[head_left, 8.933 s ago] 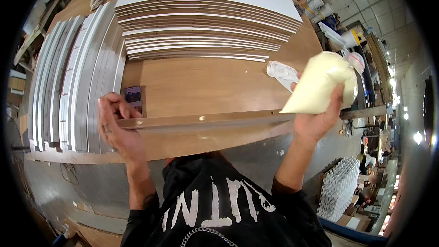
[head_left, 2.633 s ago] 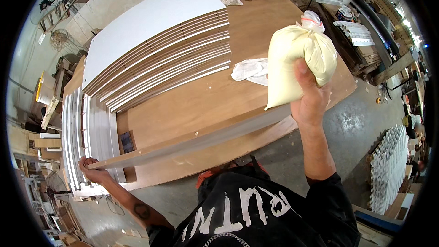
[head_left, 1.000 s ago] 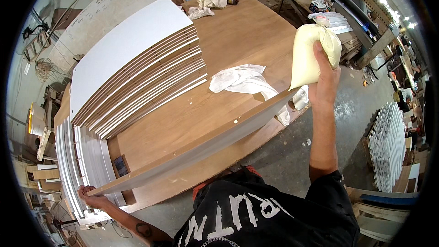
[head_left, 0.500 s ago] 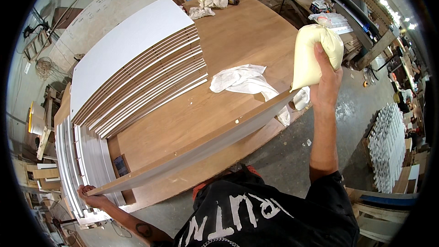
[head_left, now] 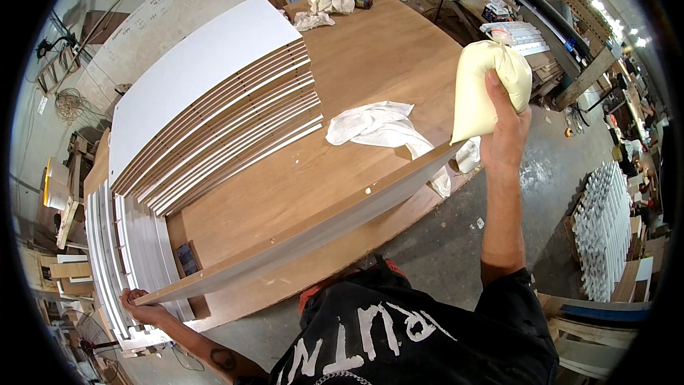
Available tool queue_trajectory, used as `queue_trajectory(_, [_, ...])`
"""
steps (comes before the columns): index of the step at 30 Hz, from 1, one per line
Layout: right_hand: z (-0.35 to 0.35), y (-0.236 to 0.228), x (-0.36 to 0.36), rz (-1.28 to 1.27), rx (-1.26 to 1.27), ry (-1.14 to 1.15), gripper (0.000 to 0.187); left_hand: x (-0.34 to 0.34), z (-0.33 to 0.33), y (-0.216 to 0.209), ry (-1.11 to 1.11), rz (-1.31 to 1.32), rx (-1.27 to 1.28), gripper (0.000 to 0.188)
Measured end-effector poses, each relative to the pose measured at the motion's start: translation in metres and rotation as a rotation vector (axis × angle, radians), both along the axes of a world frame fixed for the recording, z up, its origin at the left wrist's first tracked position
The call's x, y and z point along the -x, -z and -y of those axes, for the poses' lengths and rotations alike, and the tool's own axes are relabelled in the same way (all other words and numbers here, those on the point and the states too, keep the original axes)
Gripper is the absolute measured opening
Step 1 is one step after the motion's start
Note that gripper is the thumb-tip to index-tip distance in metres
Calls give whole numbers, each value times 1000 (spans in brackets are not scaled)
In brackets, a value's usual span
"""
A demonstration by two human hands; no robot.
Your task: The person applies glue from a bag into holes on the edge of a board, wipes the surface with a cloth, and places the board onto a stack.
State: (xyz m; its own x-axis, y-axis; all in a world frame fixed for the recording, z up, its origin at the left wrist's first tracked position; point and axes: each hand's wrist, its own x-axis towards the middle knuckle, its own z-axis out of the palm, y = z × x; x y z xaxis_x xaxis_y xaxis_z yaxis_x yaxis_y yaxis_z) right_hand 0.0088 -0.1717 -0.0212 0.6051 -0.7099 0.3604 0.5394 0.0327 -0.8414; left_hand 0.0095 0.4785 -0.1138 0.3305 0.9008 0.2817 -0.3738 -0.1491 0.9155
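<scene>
Right grip [head_left: 506,132] around pale-yellow bag [head_left: 472,100]

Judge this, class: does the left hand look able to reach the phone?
Probably, if the left hand releases the long board: the phone lies close by, uncovered, beyond that board.

The bag [head_left: 475,96] is being held up, plump and pale yellow, its tied neck pointing upward and one narrow corner hanging down close to the right end of the board [head_left: 320,230]. The board is running slantwise, long and thin, its brown edge facing up with small pale spots [head_left: 369,190], its greyish side showing below.
</scene>
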Motion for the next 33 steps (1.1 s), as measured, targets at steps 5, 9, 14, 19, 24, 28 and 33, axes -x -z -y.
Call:
queue_trajectory(5, [1,2,1,-34,62,26,40,0,-13,6,19,-12,-2,23])
queue_trajectory(9, [4,0,4,-52,45,63,41,-3,-10,7,-11,-25,3,22])
queue_trajectory(14, [34,-27,14,48,-214,-127,49,0,-21,12,20,-21,-12,21])
queue_trajectory(19, [71,-15,34,133,-263,-158,52,3,-20,7,1,-10,6,27])
queue_trajectory(24, [98,137,42,37,-658,-44,48,-4,-24,18,51,-38,-18,28])
queue_trajectory(28, [105,238,16,74,-970,-226,46,-2,-20,10,-70,-120,-99,31])
queue_trajectory(33, [111,300,-44,-68,-1227,-224,52,-3,-37,14,-61,-19,-117,30])
